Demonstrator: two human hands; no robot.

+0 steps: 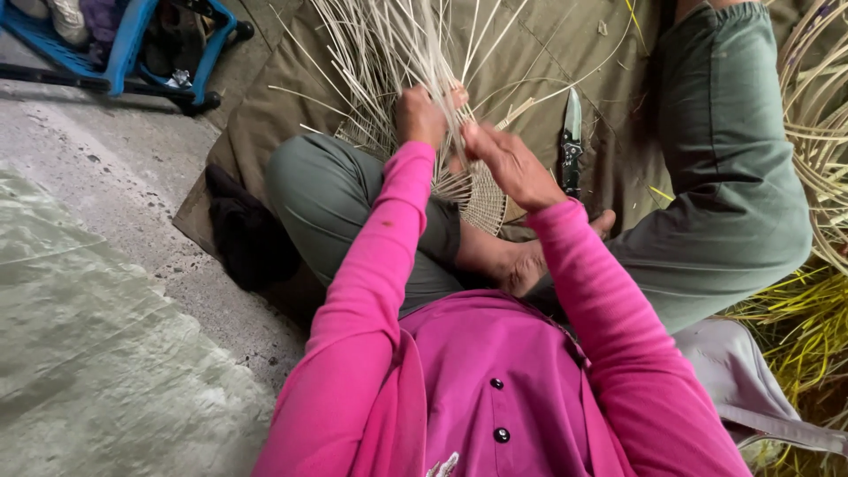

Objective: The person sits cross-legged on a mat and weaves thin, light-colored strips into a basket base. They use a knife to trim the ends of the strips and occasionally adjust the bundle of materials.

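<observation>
My sleeves (pixel 380 265) hot pink, trousers (pixel 724 159) grey-green. Cane strips (pixel 389 53) pale straw, woven base (pixel 486 199) tan, fine checker weave. Stool (pixel 124 44) blue, mat (pixel 530 53) olive.

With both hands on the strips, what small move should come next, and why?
Probably the right hand should tuck its strip into the woven base, because the left hand grips the upright strips while loose ends fan out unwoven.

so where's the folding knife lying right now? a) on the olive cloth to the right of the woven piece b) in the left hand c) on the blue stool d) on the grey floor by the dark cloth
a: the folding knife lies open on the olive cloth just right of the woven piece, while the left hand and right hand both grip the pale strips.
</observation>
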